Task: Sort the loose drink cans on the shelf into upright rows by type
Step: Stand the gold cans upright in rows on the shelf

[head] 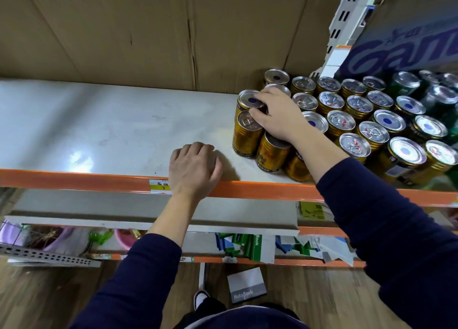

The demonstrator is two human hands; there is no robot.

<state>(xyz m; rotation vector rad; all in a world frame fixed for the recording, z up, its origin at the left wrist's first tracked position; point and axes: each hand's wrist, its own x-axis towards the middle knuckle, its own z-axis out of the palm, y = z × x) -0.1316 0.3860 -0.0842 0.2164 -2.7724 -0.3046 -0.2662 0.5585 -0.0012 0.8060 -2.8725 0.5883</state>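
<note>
Several gold drink cans (339, 123) stand upright in rows on the right part of the white shelf (111, 130), with darker green cans (406, 83) at the far right. My right hand (277, 115) lies over the left end of the gold group, its fingertips curled on the tops of two gold cans (247, 133). One gold can (271, 152) stands just below the hand, partly hidden by it. My left hand (194, 167) rests on the shelf near the orange front edge, fingers loosely curled and holding nothing.
Brown cardboard (148, 31) backs the shelf, and a purple printed box (401, 48) stands behind the cans at right. An orange rail (74, 177) with a price tag (159, 186) runs along the front. Lower shelves hold notebooks (247, 247) and small goods; one notebook (246, 285) lies on the floor.
</note>
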